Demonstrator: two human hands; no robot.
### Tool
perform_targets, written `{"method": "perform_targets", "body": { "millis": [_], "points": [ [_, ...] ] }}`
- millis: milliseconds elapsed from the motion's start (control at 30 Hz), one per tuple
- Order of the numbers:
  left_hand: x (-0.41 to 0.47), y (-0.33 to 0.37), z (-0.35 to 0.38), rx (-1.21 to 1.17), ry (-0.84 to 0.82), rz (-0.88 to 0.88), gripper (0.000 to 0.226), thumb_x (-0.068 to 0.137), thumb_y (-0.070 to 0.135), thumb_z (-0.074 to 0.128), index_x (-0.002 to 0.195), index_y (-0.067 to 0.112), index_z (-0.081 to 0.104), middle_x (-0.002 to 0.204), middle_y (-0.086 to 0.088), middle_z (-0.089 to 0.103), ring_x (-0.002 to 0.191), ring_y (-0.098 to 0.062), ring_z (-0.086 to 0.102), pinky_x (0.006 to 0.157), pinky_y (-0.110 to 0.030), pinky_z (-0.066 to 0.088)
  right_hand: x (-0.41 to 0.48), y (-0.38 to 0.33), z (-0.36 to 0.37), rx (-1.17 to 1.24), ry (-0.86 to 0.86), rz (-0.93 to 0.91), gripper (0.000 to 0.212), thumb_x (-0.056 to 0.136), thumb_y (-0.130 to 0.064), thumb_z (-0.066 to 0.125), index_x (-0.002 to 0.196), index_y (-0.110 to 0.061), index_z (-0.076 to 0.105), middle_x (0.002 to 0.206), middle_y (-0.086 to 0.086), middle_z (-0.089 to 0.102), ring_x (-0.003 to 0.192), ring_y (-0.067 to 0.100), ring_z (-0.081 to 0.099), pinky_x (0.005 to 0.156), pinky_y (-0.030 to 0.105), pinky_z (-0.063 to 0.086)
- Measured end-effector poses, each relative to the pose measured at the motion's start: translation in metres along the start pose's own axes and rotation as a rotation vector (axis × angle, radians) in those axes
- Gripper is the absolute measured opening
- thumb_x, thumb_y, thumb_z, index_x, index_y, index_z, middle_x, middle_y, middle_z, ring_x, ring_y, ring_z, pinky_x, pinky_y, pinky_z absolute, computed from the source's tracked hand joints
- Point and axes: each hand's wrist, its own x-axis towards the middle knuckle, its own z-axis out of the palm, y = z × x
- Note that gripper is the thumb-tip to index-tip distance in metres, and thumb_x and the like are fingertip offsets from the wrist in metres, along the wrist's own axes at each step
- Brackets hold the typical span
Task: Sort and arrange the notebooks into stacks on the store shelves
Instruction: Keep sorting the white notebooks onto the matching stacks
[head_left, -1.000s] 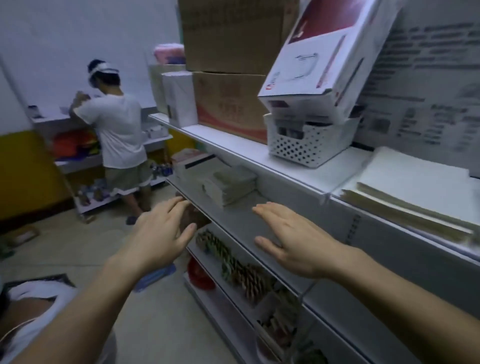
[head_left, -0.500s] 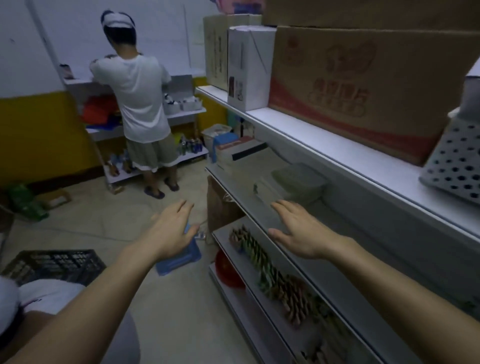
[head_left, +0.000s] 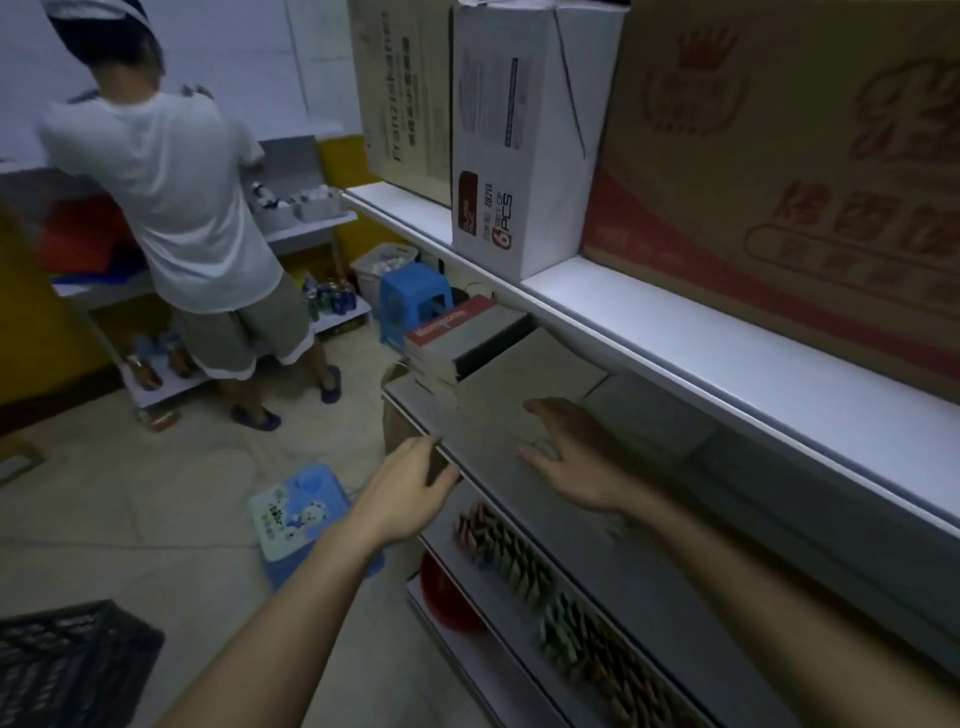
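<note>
A large brown cardboard carton with red print (head_left: 779, 182) is sitting on the white board above the long grey metal middle shelf (head_left: 488, 441). A tall white cardboard box (head_left: 514, 156) is standing beside the carton, toward that shelf's far end. Beyond the far end, a person in a white T-shirt (head_left: 171, 208) is standing at other racks.

On the shelf's far end a tall stack of grey notebooks topped by a red-covered one (head_left: 447, 353) is resting, and a lower, wider grey-covered stack (head_left: 530, 374) is lying just beside it.

Compared with half a second ago, both hands are reaching further along the shelf. The right hand (head_left: 576, 457) is now hovering palm-down over the shelf near the low stack, fingers spread and holding nothing. The left hand (head_left: 410, 483), earlier out over the floor, is now arriving at the shelf's front lip with its fingers loosely together and empty. Whether it is touching the lip is unclear.
</note>
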Motion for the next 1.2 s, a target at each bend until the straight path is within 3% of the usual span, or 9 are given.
{"method": "perform_targets", "body": {
  "millis": [367,467,600,700,733,767,867,1000,1200],
  "points": [
    [0.125,-0.021,0.014,-1.297,-0.359,-0.585,0.068,0.095,0.044,0.070,0.150,0.018,0.040,0.132,-0.019,0.052,0.105,-0.028,0.060,0.100,-0.044,0.050,0.155,0.049,0.003,-0.022,0.190,0.564,0.049,0.102,-0.033,0.048,0.144,-0.007,0.043,0.141,0.016,0.051,0.125,0.033,0.052,0.098,0.035,0.043],
    [0.134,-0.030,0.010,-1.466,-0.451,-0.633,0.046,0.097,0.030,0.070,0.133,0.009,0.051,0.094,-0.011,0.049,0.078,-0.023,0.049,0.070,-0.038,0.042,0.176,0.072,0.008,-0.011,0.063,0.697,0.041,0.101,-0.031,0.049,0.133,-0.005,0.048,0.125,0.019,0.057,0.103,0.031,0.059,0.084,0.035,0.049],
    [0.150,-0.037,0.007,-1.508,-0.537,-0.680,0.022,0.100,0.023,0.066,0.117,0.014,0.057,0.079,-0.006,0.041,0.067,-0.022,0.043,0.070,-0.035,0.038,0.195,0.090,0.018,-0.123,-0.047,0.767,0.014,0.091,-0.029,0.057,0.087,-0.016,0.052,0.104,0.015,0.063,0.089,0.030,0.062,0.079,0.043,0.056],
    [0.157,-0.036,0.007,-1.539,-0.575,-0.700,0.028,0.100,0.020,0.066,0.127,0.017,0.056,0.119,-0.008,0.062,0.110,-0.034,0.064,0.099,-0.037,0.047,0.203,0.088,0.018,-0.210,-0.005,0.789,0.035,0.080,-0.044,0.058,0.100,-0.016,0.054,0.094,0.006,0.056,0.082,0.023,0.057,0.062,0.031,0.045],
    [0.161,-0.039,0.011,-1.522,-0.593,-0.736,0.056,0.100,0.019,0.066,0.144,0.011,0.034,0.128,-0.006,0.060,0.118,-0.035,0.061,0.107,-0.039,0.042,0.204,0.085,0.019,-0.222,0.032,0.790,0.037,0.082,-0.048,0.056,0.101,-0.016,0.055,0.091,0.004,0.056,0.079,0.021,0.055,0.059,0.028,0.039],
    [0.164,-0.038,0.012,-1.505,-0.592,-0.716,0.029,0.099,0.018,0.067,0.105,0.000,0.045,0.123,-0.009,0.060,0.115,-0.034,0.061,0.109,-0.041,0.040,0.204,0.081,0.021,-0.235,0.065,0.783,0.038,0.087,-0.051,0.054,0.099,-0.016,0.057,0.091,0.004,0.058,0.078,0.019,0.053,0.060,0.028,0.036],
    [0.173,-0.041,0.018,-1.502,-0.626,-0.683,0.017,0.096,0.015,0.069,0.108,0.009,0.058,0.116,-0.017,0.054,0.112,-0.033,0.057,0.114,-0.047,0.039,0.205,0.078,0.028,-0.274,0.089,0.749,0.052,0.094,-0.059,0.046,0.112,-0.014,0.064,0.116,0.011,0.065,0.090,0.023,0.057,0.069,0.029,0.036],
    [0.179,-0.044,0.025,-1.520,-0.653,-0.667,0.008,0.093,0.013,0.069,0.098,0.009,0.064,0.106,-0.013,0.054,0.092,-0.029,0.057,0.101,-0.042,0.045,0.209,0.085,0.028,-0.255,-0.008,0.796,0.082,0.092,-0.071,0.041,0.145,-0.009,0.047,0.148,0.015,0.046,0.129,0.032,0.049,0.092,0.035,0.041],
    [0.181,-0.031,0.022,-1.527,-0.666,-0.666,0.003,0.095,0.005,0.066,0.095,0.007,0.064,0.103,-0.014,0.057,0.094,-0.029,0.052,0.083,-0.038,0.043,0.211,0.084,0.027,-0.219,-0.066,0.810,0.084,0.095,-0.069,0.038,0.152,-0.008,0.036,0.155,0.014,0.039,0.137,0.034,0.043,0.110,0.041,0.038]
  ]
}}
